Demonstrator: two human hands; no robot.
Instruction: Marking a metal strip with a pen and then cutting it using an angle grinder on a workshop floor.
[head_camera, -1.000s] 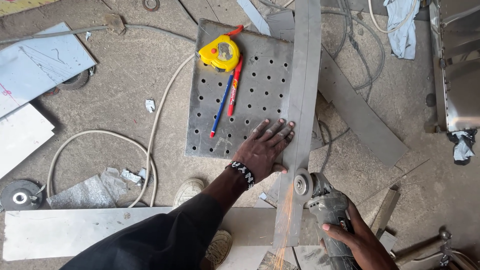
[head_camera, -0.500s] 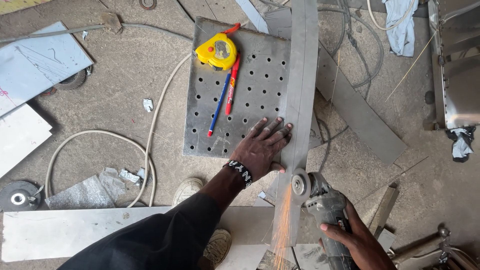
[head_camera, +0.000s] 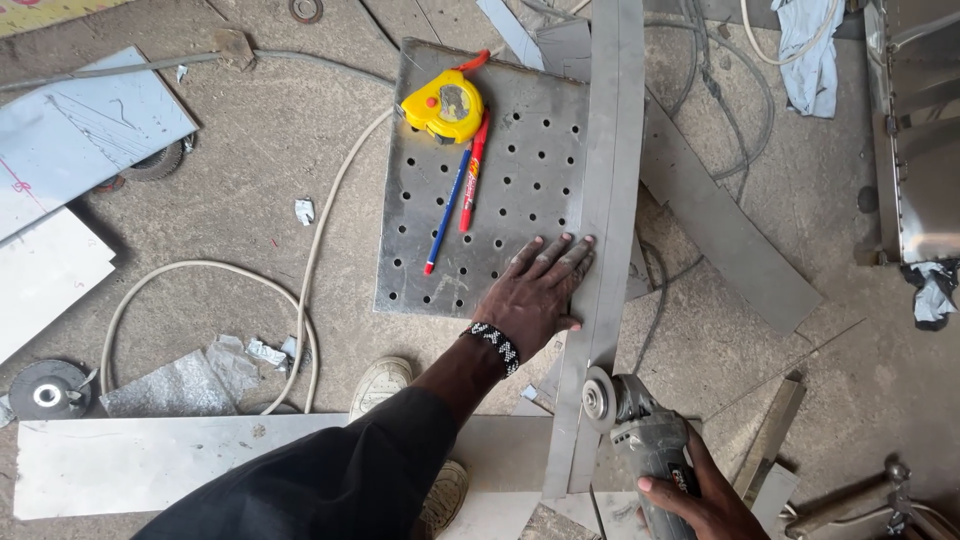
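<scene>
My left hand (head_camera: 537, 290) lies flat, fingers spread, pressing the edge of a long metal strip (head_camera: 605, 180) and the perforated metal plate (head_camera: 525, 150) beneath it. My right hand (head_camera: 705, 500) grips a grey angle grinder (head_camera: 650, 440) at the bottom. Its disc (head_camera: 598, 398) touches the strip's right edge just below my left hand. No sparks show now. On the plate lie a yellow tape measure (head_camera: 443, 105), a blue pen (head_camera: 447, 212) and a red marker (head_camera: 474, 175).
A white cable (head_camera: 300, 290) loops over the concrete floor at left. Metal sheets (head_camera: 110, 465) lie at lower left and upper left. A spare grinding disc (head_camera: 45, 392) sits at far left. Another metal strip (head_camera: 725, 235) and a steel box (head_camera: 915, 130) are at right. My shoe (head_camera: 380, 385) is below the plate.
The sparks that fell below the grinder disc have stopped. The grinder and my right hand shifted slightly. My left hand stays flat on the strip.
</scene>
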